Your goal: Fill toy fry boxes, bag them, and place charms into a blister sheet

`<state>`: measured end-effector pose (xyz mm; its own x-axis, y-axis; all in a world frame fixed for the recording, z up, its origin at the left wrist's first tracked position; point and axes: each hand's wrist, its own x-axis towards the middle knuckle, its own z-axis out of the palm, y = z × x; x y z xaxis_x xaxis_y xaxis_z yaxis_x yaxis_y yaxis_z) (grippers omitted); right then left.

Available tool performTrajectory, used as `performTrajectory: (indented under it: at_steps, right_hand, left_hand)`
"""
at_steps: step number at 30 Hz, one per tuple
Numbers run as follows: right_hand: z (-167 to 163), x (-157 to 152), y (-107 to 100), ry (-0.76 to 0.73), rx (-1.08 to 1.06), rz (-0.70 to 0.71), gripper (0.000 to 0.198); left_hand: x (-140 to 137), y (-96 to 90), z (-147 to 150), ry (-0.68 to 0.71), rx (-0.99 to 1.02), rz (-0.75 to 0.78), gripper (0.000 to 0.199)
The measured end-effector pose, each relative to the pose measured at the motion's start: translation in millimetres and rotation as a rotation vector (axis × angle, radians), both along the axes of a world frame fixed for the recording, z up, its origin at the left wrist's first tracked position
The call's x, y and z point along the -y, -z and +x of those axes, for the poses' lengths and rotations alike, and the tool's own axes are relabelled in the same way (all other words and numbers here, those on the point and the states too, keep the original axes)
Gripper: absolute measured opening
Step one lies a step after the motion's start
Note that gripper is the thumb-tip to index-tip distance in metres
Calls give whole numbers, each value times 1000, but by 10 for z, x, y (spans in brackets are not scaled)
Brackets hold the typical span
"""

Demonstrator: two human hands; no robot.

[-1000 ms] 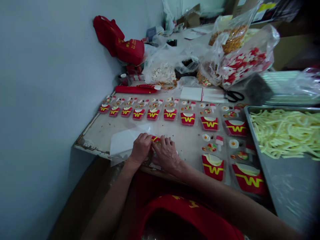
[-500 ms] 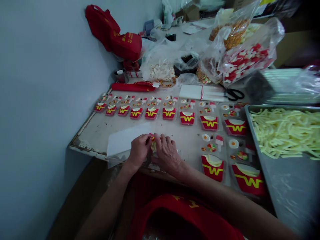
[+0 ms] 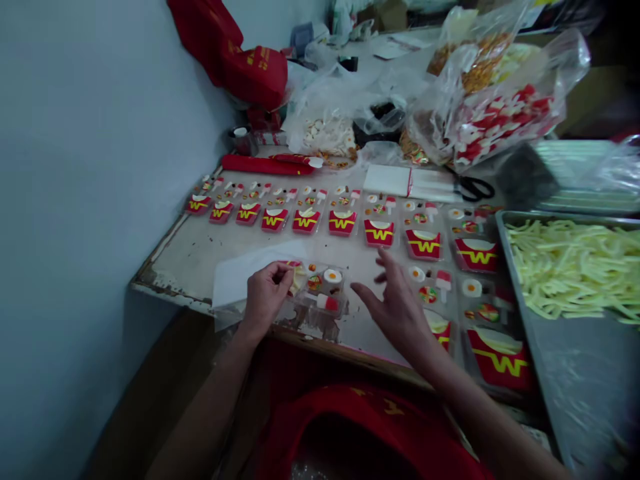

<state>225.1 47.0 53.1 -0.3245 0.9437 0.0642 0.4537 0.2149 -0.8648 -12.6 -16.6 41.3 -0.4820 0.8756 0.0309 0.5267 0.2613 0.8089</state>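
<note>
One pinch of the left hand (image 3: 265,293) holds the left end of the clear pack (image 3: 320,287) on the worktop (image 3: 193,250) (the step seems to be arranging the contents), while the empty right hand (image 3: 397,307) hovers spread, and next touch calls for gentleness.

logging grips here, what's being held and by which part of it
The left hand pinches at the left end of the clear pack; rim or contents, unclear. The right hand holds nothing.
</note>
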Motion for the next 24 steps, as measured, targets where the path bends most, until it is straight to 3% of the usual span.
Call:
performTrajectory:
  at_steps: [3,4,6,10,12,16,19,22,24]
  right_hand:
    - [148,77,214,-75,-373,-649,71]
    - [136,113,278,-118,-494,-803,64]
    - [33,182,365,-121,-653,-956,50]
    - [-295,277,391,-23,-716,-992,39]
    - [-409,315,383,-67,-724,-982,40]
    - [-393,410,387,-230,-656,-918,35]
    - [-372,462,356,-291,-591,-952,27]
    - [-604,582,215,-340,-568,-1034,23]
    - [-881,747,75,-445,-514,-1080,24]
  left_hand:
    - [-12,-7,41,29,-63,19,17]
    - [-13,-13,74,32,-100,22,16]
    - [-3,-31,169,32,-201,39,13]
    - [89,-77,465,61,-384,117,11]
    - [180,-111,623,82,-386,126,13]
    - [447,-191,832,60,-68,119,13]
    - [669,-203,924,21,201,215,14]
    - [926,-215,992,-29,248,316,12]
    - [1202,-279,976,-20,134,355,13]
